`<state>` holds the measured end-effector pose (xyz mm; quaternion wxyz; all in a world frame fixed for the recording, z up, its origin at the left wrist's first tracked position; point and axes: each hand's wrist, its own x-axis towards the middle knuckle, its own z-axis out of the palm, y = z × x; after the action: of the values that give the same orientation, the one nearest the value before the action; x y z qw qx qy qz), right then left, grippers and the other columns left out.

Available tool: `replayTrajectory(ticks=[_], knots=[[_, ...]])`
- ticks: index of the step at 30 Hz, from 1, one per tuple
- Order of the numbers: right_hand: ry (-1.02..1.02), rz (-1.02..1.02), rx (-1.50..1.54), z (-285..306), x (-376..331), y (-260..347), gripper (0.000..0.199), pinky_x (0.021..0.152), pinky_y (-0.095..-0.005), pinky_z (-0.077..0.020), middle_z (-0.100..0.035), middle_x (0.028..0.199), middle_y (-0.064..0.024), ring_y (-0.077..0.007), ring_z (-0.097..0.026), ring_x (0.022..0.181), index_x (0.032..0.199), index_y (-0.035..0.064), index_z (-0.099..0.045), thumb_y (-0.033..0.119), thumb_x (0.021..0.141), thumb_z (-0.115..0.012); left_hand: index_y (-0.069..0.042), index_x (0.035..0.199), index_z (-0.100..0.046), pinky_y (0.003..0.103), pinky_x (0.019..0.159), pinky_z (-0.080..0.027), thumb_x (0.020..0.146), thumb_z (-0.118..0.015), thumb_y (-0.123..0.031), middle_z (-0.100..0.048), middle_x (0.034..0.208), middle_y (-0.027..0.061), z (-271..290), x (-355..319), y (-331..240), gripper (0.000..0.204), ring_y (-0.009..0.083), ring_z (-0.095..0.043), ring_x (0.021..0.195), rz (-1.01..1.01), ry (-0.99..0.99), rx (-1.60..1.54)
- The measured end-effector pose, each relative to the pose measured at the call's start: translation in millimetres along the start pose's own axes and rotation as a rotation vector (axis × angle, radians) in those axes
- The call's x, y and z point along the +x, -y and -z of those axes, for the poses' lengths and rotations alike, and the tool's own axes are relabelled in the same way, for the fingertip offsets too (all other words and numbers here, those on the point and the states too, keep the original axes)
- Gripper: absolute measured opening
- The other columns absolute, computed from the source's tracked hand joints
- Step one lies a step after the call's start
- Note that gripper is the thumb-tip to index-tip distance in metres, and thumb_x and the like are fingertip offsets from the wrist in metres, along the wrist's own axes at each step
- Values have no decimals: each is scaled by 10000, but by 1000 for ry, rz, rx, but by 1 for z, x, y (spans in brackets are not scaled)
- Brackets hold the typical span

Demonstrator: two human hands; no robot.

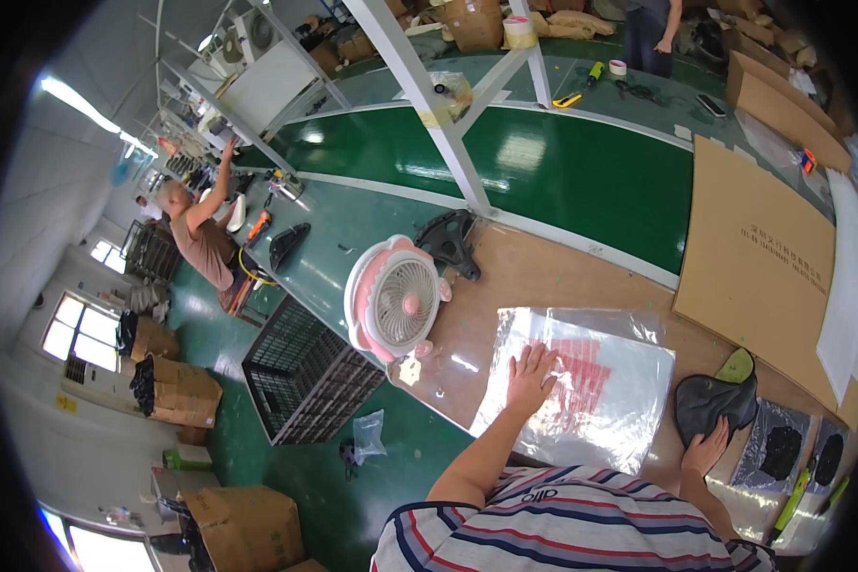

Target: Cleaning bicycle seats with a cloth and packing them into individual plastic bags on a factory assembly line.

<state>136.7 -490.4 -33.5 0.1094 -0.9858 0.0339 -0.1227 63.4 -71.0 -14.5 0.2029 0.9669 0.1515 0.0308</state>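
My left hand (531, 378) lies flat with its fingers spread on a stack of clear plastic bags (629, 381) with red print. To the right, my right hand (704, 446) closes on the lower edge of a black saddle-shaped cover (710, 405), which rests on the table. A yellow-green patch (735, 366) shows at the cover's top. Beside it lie black pieces in clear bags (770, 453). The underside of the cover and the fingertips beneath it are hidden.
A pink and white fan (400, 296) stands left of the bags, before a black plastic part (448, 243). Flat cardboard (758, 267) lies at the right. Beyond runs a green conveyor belt (582, 176) with a white post (424, 114). A black crate (305, 372) sits on the floor.
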Motion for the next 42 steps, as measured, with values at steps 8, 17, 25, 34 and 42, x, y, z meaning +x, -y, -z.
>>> replayTrajectory(ticks=[8,17,25,34,42], knots=[[7,-1,-3,3,-1,2,545,1072,-401,-241,-363,1391,-125,-313,-313,1291,1325,30,-364,121,793,-438,-273,1374,-340,547,1089,-122,862,-523,-349,-274,1463,56,1,0,-1,549,308,-186,1367,2,6,4],[14,-8,-10,-1,-1,-1,548,1071,-400,-244,-359,1396,-116,-308,-314,1291,1325,35,-361,127,792,-441,-275,1373,-343,538,1094,-111,867,-514,-356,-271,1467,50,0,1,0,540,308,-185,1370,0,1,-13],[11,-12,-16,1,-2,2,542,1078,-396,-236,-363,1397,-113,-305,-317,1291,1326,41,-363,133,797,-433,-276,1376,-342,536,1094,-115,863,-516,-355,-263,1469,43,-2,0,2,548,303,-186,1369,0,-5,-1],[-12,7,-14,0,-1,-1,532,1075,-401,-242,-373,1387,-118,-307,-328,1284,1317,40,-379,131,795,-427,-269,1370,-350,541,1090,-122,860,-522,-348,-273,1462,48,-4,1,2,544,306,-190,1366,-8,-17,1],[-3,3,-15,-2,-1,-2,535,1072,-403,-244,-373,1387,-122,-307,-323,1288,1323,38,-371,135,800,-429,-269,1368,-356,545,1088,-125,853,-534,-345,-287,1454,51,-5,1,2,550,305,-195,1365,-11,-27,-9]])
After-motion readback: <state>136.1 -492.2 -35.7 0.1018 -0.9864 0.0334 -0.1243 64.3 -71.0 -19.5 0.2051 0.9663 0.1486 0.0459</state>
